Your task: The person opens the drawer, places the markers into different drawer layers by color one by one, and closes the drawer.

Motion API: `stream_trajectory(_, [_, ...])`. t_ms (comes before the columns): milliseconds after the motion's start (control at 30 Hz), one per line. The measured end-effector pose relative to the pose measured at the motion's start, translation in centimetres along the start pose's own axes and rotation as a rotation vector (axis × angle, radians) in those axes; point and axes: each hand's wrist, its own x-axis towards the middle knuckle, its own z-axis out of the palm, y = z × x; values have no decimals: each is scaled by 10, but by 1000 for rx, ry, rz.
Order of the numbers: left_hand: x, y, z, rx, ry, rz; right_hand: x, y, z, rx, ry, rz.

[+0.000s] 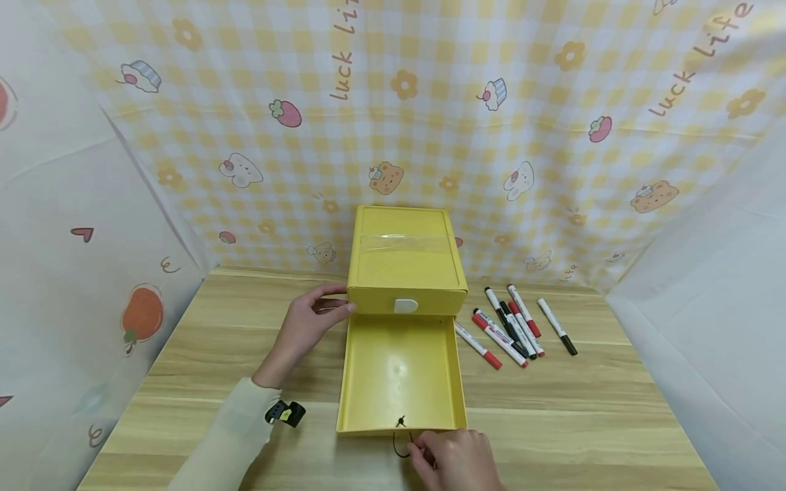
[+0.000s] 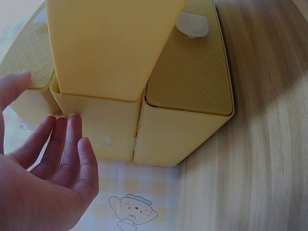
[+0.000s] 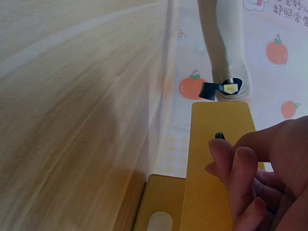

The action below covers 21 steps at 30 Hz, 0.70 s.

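A yellow drawer box point(image 1: 408, 247) stands against the back cloth, with a strip of clear tape across its top. One yellow drawer point(image 1: 399, 361) sticks out toward me below the top one. My right hand point(image 1: 457, 458) is at the drawer's front edge and pinches a thin black loop point(image 1: 400, 455) fixed there. The loop's knotted end point(image 1: 401, 421) shows inside the front wall. My left hand point(image 1: 312, 319) touches the box's left side near the front corner, its fingers extended. In the left wrist view the stacked sections point(image 2: 185, 137) show, the pulled-out drawer between two others.
Several red and black markers point(image 1: 516, 327) lie in a loose group to the right of the box, one partly behind the drawer. The wooden table point(image 1: 589, 416) carries everything. Patterned cloth point(image 1: 405, 129) hangs behind and along both sides.
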Motion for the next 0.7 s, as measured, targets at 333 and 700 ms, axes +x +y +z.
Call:
stream_trajectory(333, [1,0,0,3,1,-1,0,-1,0,-25,-46,32])
stream_trajectory(700, [0,1,0,9,-3,4,3,-5,-8,26,-180,89])
